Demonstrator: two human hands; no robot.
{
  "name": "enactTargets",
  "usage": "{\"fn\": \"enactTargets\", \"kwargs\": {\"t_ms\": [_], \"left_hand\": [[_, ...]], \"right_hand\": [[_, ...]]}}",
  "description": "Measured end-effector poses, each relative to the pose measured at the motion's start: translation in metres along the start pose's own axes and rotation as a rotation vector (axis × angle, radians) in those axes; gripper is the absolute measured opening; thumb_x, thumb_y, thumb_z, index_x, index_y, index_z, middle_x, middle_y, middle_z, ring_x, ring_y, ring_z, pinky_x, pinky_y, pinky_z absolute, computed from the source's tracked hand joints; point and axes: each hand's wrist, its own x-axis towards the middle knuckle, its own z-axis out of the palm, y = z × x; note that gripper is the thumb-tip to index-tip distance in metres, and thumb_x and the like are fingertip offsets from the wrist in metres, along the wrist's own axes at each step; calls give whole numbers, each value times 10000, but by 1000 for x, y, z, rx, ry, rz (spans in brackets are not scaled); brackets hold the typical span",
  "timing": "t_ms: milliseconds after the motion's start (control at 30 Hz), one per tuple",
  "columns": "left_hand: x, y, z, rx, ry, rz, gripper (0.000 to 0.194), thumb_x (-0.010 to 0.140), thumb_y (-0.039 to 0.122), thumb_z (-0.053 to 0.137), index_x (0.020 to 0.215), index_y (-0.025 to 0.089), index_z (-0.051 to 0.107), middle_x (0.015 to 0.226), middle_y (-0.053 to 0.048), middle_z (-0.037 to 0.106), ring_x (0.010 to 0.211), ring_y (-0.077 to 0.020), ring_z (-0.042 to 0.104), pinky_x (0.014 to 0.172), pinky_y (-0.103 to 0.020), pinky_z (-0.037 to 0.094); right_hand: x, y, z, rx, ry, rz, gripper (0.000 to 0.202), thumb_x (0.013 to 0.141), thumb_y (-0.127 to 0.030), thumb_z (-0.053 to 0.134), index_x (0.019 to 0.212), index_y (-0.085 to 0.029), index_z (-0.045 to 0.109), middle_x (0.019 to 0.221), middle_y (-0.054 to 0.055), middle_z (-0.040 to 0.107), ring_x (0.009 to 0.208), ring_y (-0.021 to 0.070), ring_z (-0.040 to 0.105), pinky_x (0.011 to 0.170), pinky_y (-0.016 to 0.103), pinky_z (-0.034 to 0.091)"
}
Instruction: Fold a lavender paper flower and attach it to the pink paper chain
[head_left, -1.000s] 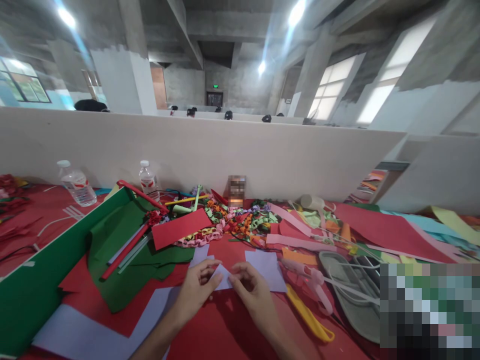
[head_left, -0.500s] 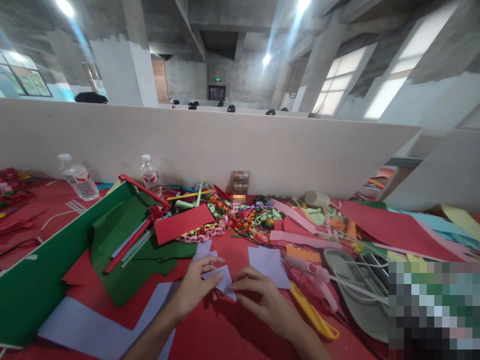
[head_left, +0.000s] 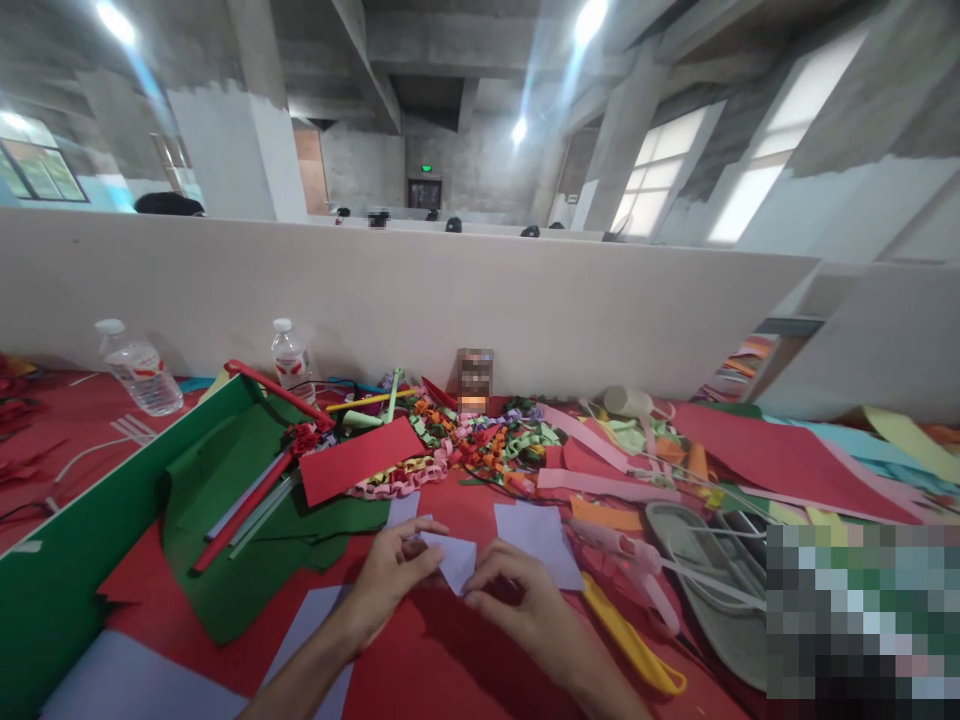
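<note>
A small folded piece of lilac paper (head_left: 454, 560) is held up between my two hands over the red tabletop. My left hand (head_left: 391, 575) pinches its left side between thumb and fingers. At the paper's lower right corner, the thumb and fingertips of my right hand (head_left: 525, 600) close on the edge. Just beyond my right hand lies a flat lilac square (head_left: 536, 540). Another lilac sheet (head_left: 403, 510) is partly hidden behind my left hand. A pink glue gun (head_left: 626, 560) and a yellow-handled tool (head_left: 630, 640) rest to the right.
Paper chains (head_left: 480, 445) lie heaped at the back. Green paper (head_left: 247, 500) and a red card (head_left: 364, 460) are at the left, with two water bottles (head_left: 289, 360) behind. A grey tray (head_left: 720, 610) sits at the right. A pale partition (head_left: 420, 290) closes off the far side.
The lilac paper has turned, its folded point now facing down between my hands. My right hand has shifted slightly along its edge. The whole view has swung a little.
</note>
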Motion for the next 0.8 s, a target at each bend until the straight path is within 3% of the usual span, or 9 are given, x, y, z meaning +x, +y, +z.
{"fn": "enactTargets", "kwargs": {"t_ms": [200, 367, 533, 800], "left_hand": [[-2, 1, 9, 99, -64, -58, 510, 657, 536, 834, 920, 110, 740, 809, -101, 763, 706, -207, 696, 715, -332, 571], [-1, -6, 8, 152, 104, -33, 451, 674, 530, 823, 834, 118, 734, 803, -104, 776, 717, -223, 718, 723, -339, 579], [2, -13, 3, 246, 88, 42, 417, 739, 522, 768, 827, 114, 753, 805, -117, 790, 743, -247, 729, 708, -335, 575], [-3, -10, 10, 372, 86, 145, 246, 794, 393, 732, 863, 161, 776, 847, -89, 801, 801, -254, 726, 737, -309, 557]], "right_hand": [[5, 4, 6, 76, 38, 55, 244, 799, -424, 767, 729, -194, 725, 756, 25, 648, 729, 186, 601, 683, 275, 442], [8, 6, 9, 83, 120, 97, 277, 857, -439, 676, 744, -186, 701, 756, 28, 630, 704, 182, 574, 643, 270, 431], [7, 11, 12, 134, 104, 130, 210, 854, -371, 659, 766, -181, 675, 756, 23, 628, 703, 179, 577, 653, 270, 440], [3, 16, 15, 163, 63, 133, 90, 821, -255, 664, 771, -179, 663, 783, 19, 634, 704, 168, 590, 648, 260, 449]]}}
